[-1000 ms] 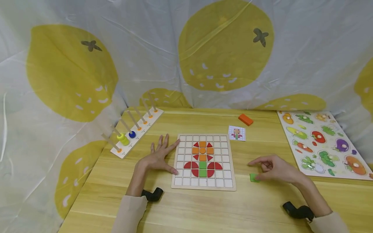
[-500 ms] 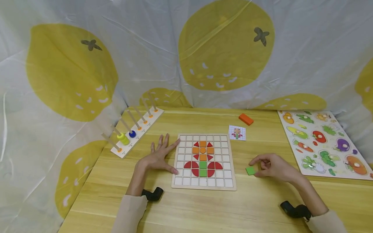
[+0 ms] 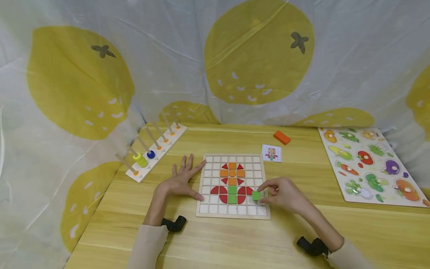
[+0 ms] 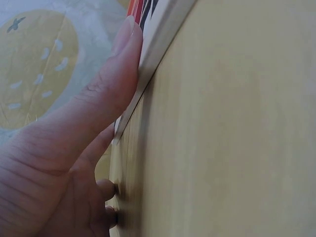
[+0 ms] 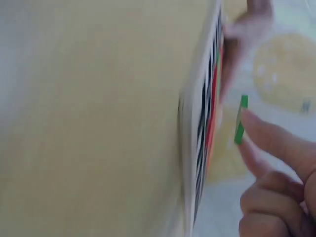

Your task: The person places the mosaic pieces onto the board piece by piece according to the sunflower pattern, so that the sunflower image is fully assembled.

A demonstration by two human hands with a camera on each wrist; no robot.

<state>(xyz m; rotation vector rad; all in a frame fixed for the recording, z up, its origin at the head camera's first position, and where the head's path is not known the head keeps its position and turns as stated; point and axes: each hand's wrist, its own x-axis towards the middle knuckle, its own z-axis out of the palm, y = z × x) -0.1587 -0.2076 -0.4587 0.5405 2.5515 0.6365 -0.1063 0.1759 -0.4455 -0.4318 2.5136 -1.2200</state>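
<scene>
A wooden grid board (image 3: 233, 216) lies in the middle of the table, with orange, red and green tiles set into a flower shape. Spread out at its left edge is my left hand (image 3: 179, 184), thumb and index fingertip against the frame. In the left wrist view that thumb (image 4: 106, 81) rests along the board's side. My right hand (image 3: 285, 194) pinches a green square tile (image 3: 256, 195) between thumb and index finger, over the board's right columns. The right wrist view shows the tile (image 5: 241, 119) held on edge, raised off the board's surface.
Behind the board lie a small pattern card (image 3: 271, 153) and an orange block (image 3: 282, 138). A peg counting stand (image 3: 156, 153) with yellow and blue rings is at the left. A vegetable puzzle board (image 3: 373, 168) lies at the right. A lemon-print curtain (image 3: 168, 74) borders the table.
My right hand has picked the green tile up from the table and carried it left, over the board. The left hand has stayed at the board's left edge.
</scene>
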